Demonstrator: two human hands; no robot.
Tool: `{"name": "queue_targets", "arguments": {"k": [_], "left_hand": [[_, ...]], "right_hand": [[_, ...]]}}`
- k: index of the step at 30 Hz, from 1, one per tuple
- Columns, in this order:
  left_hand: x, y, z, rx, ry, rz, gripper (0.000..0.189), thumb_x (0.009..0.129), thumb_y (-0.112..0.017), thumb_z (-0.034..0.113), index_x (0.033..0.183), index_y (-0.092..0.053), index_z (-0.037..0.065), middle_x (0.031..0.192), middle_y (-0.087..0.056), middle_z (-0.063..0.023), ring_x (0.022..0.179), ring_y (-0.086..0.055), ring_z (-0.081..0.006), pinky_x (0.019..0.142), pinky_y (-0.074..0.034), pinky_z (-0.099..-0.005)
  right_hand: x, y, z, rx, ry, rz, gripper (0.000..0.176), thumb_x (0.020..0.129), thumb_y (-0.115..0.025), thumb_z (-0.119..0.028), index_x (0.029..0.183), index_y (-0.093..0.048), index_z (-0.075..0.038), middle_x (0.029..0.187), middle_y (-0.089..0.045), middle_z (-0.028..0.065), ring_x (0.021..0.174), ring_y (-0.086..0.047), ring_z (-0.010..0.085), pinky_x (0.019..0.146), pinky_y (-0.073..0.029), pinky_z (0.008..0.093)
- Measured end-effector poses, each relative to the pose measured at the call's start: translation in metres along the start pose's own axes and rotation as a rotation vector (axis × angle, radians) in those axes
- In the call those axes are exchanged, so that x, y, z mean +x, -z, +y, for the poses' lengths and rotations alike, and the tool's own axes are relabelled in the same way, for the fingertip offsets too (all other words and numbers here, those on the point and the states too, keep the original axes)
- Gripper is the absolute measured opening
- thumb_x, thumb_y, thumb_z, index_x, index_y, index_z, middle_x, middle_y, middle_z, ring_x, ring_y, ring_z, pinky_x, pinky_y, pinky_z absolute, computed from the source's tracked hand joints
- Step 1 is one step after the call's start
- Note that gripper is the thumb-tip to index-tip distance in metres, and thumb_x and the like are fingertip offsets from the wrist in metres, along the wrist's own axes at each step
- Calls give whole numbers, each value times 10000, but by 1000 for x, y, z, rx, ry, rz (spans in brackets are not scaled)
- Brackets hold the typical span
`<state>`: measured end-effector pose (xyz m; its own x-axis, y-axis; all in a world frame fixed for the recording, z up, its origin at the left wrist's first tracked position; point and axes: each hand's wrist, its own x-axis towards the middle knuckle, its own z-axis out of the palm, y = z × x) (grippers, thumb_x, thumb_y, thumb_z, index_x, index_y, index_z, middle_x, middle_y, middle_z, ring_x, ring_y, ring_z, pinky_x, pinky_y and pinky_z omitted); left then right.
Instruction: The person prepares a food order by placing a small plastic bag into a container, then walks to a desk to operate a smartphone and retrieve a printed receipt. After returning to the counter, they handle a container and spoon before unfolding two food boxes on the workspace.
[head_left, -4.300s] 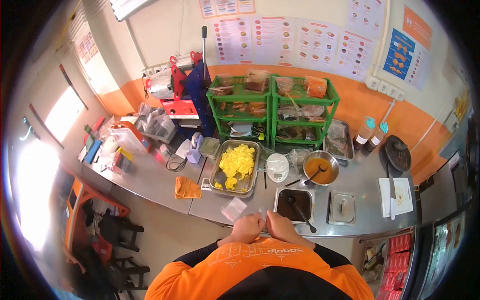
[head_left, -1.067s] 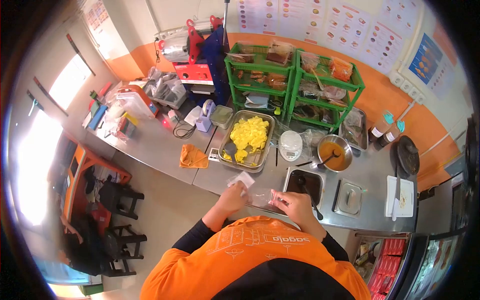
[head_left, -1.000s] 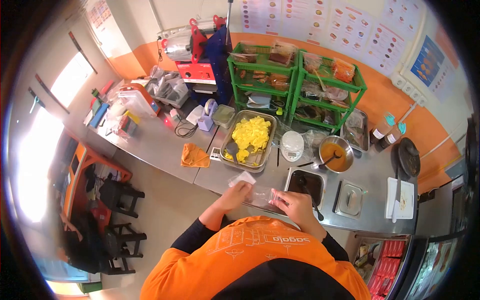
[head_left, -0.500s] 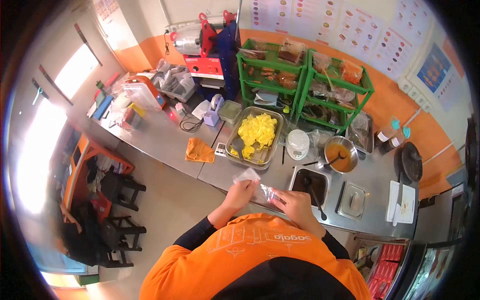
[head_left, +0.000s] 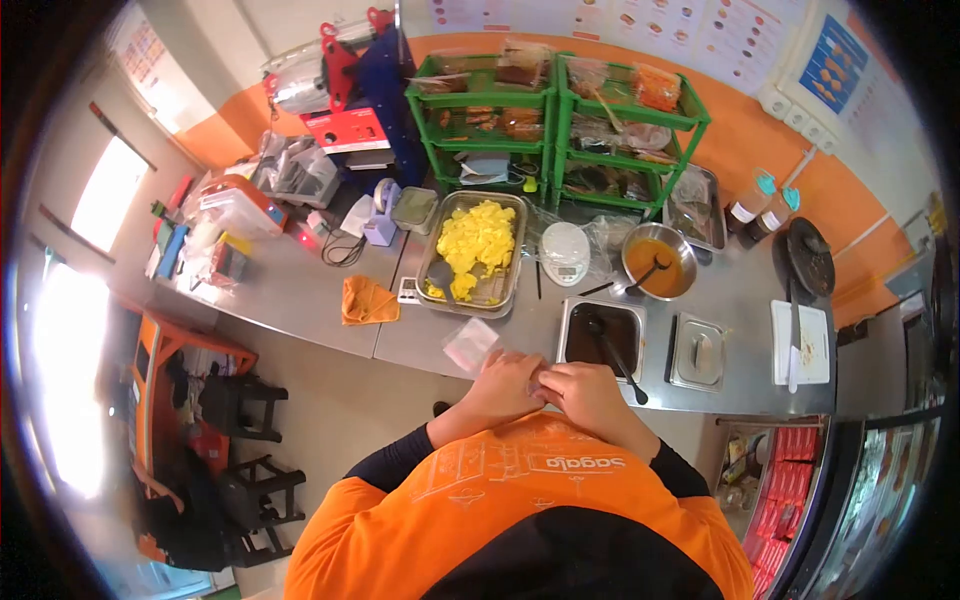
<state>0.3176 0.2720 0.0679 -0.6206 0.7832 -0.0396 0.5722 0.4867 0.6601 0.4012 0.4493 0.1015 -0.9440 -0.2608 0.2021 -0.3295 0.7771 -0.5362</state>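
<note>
My left hand (head_left: 500, 386) is closed just in front of my orange shirt, its fingers curled around clear plastic. A clear plastic bag (head_left: 470, 345) sticks out beyond its knuckles, over the counter's front edge. Tight against it, my right hand (head_left: 592, 400) is also closed, with thumb and fingertips pinching crumpled plastic where the two hands meet. The fingers hide most of that plastic. Ahead stands a metal tray (head_left: 518, 262) of yellow scrambled egg (head_left: 478, 238) with a dark spatula. Close beyond my right hand, a steel pan (head_left: 603, 338) holds dark sauce and a black ladle (head_left: 622, 365).
A white kitchen scale (head_left: 566, 253) and a steel bowl (head_left: 660, 262) of orange liquid stand behind the pan. Rightward are a lidded metal container (head_left: 697, 350) and a cutting board (head_left: 812, 345) with a knife. Green racks (head_left: 555, 130) line the back; an orange cloth (head_left: 368, 301) lies left.
My hands have come together, closing the gap between them, and the plastic there is now mostly covered. The bag beyond my left hand shows more fully. The camera view has shifted.
</note>
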Motion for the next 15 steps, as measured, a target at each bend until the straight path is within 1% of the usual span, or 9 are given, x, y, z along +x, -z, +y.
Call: {"name": "queue_targets", "arguments": {"k": [2, 5, 8, 10, 11, 12, 13, 14, 15], "left_hand": [[3, -10, -6, -39, -3, 19, 388, 736, -754, 257, 1064, -606, 112, 967, -689, -130, 1022, -638, -346, 1043, -384, -611], [4, -10, -5, -77, -48, 43, 337, 736, -752, 243, 1012, -619, 102, 934, -683, -135, 968, -646, -353, 981, -435, -589], [5, -6, -5, -119, 11, 97, 314, 722, -761, 222, 990, -635, 116, 947, -681, -143, 935, -657, -356, 931, -456, -561], [3, -10, -18, -130, -16, 107, 255, 756, -752, 249, 950, -650, 120, 935, -687, -139, 901, -656, -366, 850, -482, -505], [-3, -8, -25, -115, 2, 150, 230, 772, -748, 262, 930, -658, 121, 928, -690, -138, 884, -656, -372, 809, -495, -477], [-10, -6, -27, -21, 35, 143, 228, 785, -734, 286, 942, -665, 135, 942, -694, -133, 886, -659, -365, 807, -496, -485], [-16, -7, -32, 76, 96, 143, 228, 798, -719, 309, 953, -673, 149, 956, -698, -128, 888, -663, -358, 805, -496, -493], [-27, -8, -35, 94, 150, 216, 266, 799, -689, 355, 972, -678, 153, 927, -694, -111, 877, -669, -345, 795, -488, -520], [-36, -12, -44, 164, 274, 207, 282, 782, -693, 370, 974, -677, 164, 903, -691, -98, 879, -675, -326, 794, -464, -579]], "right_hand": [[-4, -3, 4, 73, 58, 20, 204, 858, -690, -194, 1039, -707, -103, 1014, -710, 107, 878, -698, 287, 687, -554, 382], [-10, 0, 0, 159, 14, 115, 169, 872, -676, -132, 1035, -694, -92, 1045, -699, 112, 903, -693, 301, 727, -561, 384], [-6, 15, -6, 276, -89, 245, 161, 877, -675, -89, 1037, -689, -78, 1036, -690, 122, 897, -687, 318, 736, -560, 385], [-9, 12, 4, 267, -118, 262, 168, 888, -674, -72, 1055, -685, -65, 1024, -679, 126, 880, -683, 320, 734, -558, 383], [-5, 13, 0, 325, -150, 258, 183, 891, -670, -59, 1073, -687, -50, 1006, -672, 135, 869, -683, 308, 735, -557, 367], [0, 10, 1, 283, -74, 275, 192, 893, -658, -43, 1082, -689, -42, 995, -670, 137, 859, -681, 295, 747, -553, 359], [3, 2, -2, 332, -109, 233, 190, 892, -643, -27, 1077, -687, -24, 999, -669, 151, 856, -675, 301, 752, -547, 354], [10, -2, -3, 331, -66, 138, 184, 890, -627, -8, 1065, -684, -10, 999, -664, 169, 859, -663, 316, 752, -540, 355], [17, -21, 2, 357, 21, 138, 177, 888, -608, 14, 1049, -682, 4, 967, -653, 176, 852, -650, 325, 732, -532, 357]]}}
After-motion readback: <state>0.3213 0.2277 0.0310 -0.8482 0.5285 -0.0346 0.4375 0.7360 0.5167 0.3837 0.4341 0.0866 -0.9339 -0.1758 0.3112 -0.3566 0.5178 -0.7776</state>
